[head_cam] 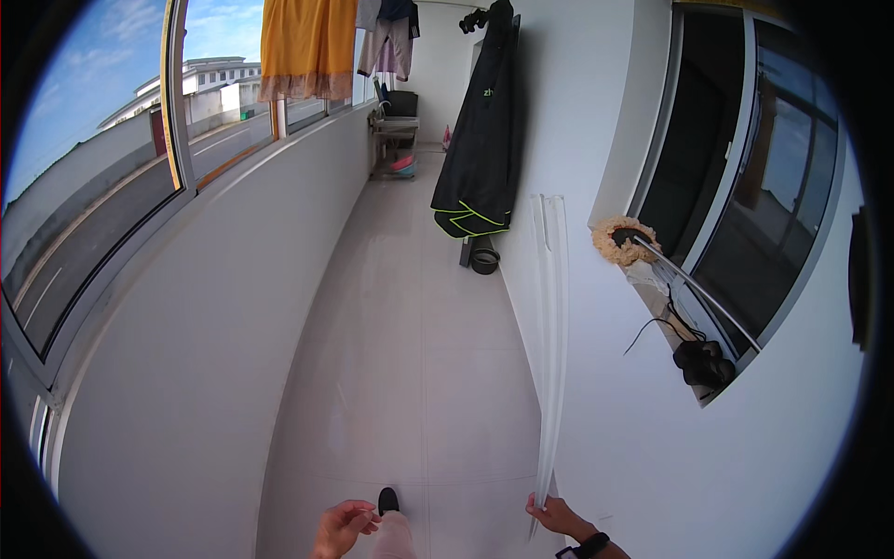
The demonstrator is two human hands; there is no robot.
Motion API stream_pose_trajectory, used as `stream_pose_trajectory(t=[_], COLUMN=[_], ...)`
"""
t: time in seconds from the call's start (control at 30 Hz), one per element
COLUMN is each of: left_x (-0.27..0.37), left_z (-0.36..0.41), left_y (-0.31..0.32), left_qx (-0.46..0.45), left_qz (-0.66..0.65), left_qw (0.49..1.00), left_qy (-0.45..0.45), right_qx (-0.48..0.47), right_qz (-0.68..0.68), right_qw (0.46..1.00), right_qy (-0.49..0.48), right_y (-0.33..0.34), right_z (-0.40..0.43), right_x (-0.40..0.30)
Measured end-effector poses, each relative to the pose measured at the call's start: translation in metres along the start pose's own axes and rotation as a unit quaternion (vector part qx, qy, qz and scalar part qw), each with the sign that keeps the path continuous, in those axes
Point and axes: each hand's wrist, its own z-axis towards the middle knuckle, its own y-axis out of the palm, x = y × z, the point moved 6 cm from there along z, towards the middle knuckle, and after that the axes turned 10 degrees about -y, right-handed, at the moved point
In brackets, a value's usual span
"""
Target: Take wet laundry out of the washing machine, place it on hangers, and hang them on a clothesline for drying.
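My right hand [552, 516], with a dark band on its wrist, grips the lower part of long, translucent plastic strips [552, 335]. They rise steeply in front of the right-hand white wall, and a short end hangs below my fist. I cannot tell whether they touch the wall. At the bottom of the view, my left hand [343, 525] hovers near my pink-trousered leg [394, 536]. Its fingers are loosely bent, and I see nothing held in them. One black shoe [388, 500] shows on the tiled floor [377, 377] just beyond that hand.
A tall black cover [478, 140] with green trim, bearing writing, stands along the right wall near a black bowl [485, 261]. A fluffy duster [625, 240] and dark cabled objects [702, 363] lie on the right sill. Clothes [307, 52] hang by the left windows; a rack [397, 126] stands far back.
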Motion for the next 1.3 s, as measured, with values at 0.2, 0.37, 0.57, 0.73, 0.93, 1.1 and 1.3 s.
stream_pose_trajectory(t=[0.2,0.37,0.57,0.73,0.93,1.1,1.3], left_x=[0.078,0.091,0.131,0.178,0.255,0.300,0.314], left_z=[0.103,0.174,0.281,0.401,0.547,0.657,0.770], left_y=[-0.050,-0.088,-0.111,-0.120,-0.115,-0.130,-0.164], left_qx=[0.048,0.014,0.017,0.022,-0.011,-0.040,-0.045], left_qz=[-0.013,-0.001,0.005,0.018,-0.066,0.023,0.013], left_qw=[0.998,0.999,1.000,1.000,0.998,0.999,0.997], left_qy=[-0.035,-0.034,-0.018,0.011,-0.020,0.000,-0.068], right_qx=[0.035,0.051,0.055,0.052,0.040,0.042,0.048], right_qz=[-0.027,0.006,0.016,0.046,0.081,0.095,0.116], right_qw=[0.999,0.999,0.998,0.997,0.994,0.992,0.990], right_qy=[-0.010,0.005,-0.009,-0.043,-0.066,-0.074,-0.056], right_y=[-0.049,-0.074,-0.118,-0.161,-0.210,-0.249,-0.277], right_z=[0.136,0.249,0.380,0.505,0.648,0.753,0.869], right_x=[-0.012,-0.024,-0.032,-0.026,-0.015,-0.019,-0.028])
